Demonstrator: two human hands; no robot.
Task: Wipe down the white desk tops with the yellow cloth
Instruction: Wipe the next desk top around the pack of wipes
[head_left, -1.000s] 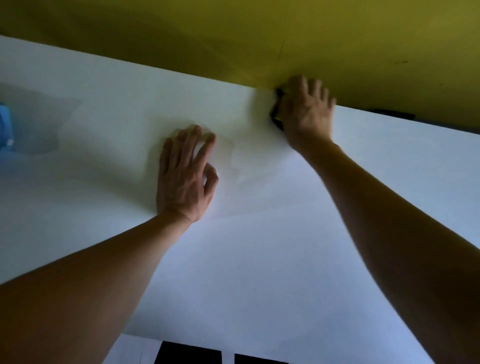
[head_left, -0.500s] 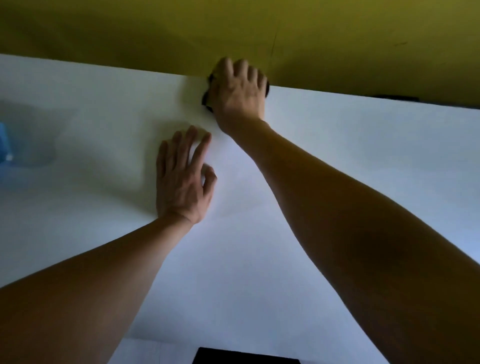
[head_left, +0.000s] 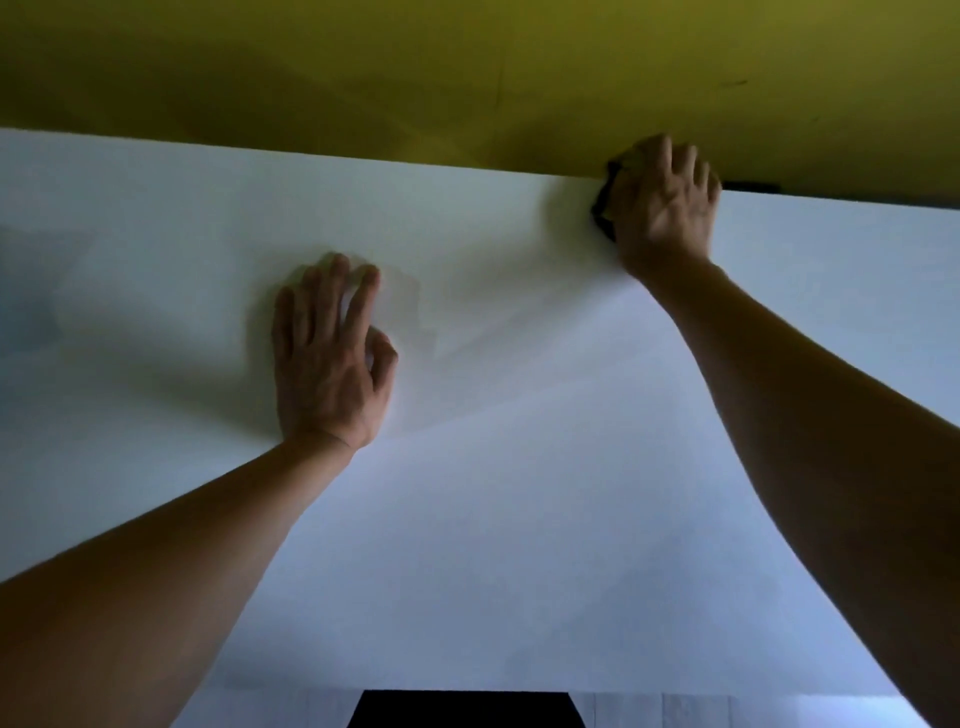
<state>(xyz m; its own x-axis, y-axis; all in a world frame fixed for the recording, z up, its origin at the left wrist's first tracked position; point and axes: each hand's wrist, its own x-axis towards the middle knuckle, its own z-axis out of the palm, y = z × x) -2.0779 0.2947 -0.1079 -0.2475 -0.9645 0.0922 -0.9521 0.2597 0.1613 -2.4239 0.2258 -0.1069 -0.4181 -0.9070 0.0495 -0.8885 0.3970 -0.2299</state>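
Observation:
The white desk top (head_left: 519, 519) fills most of the view. My right hand (head_left: 665, 208) is at the desk's far edge, against the yellow wall, and presses down on a bunched cloth (head_left: 605, 205). Only a dark edge of the cloth shows at the hand's left side; the rest is hidden under the palm and fingers. My left hand (head_left: 327, 358) rests flat on the desk left of centre, fingers spread and straight, thumb tucked in slightly, holding nothing.
A yellow wall (head_left: 467, 78) rises straight behind the desk's far edge. A dark object (head_left: 462, 709) shows below the near edge of the desk. A thin dark strip (head_left: 753, 186) lies along the far edge to the right of my right hand.
My right hand with the cloth has slid back to the right along the far edge, after sweeping left half a second ago. My left hand has stayed in place.

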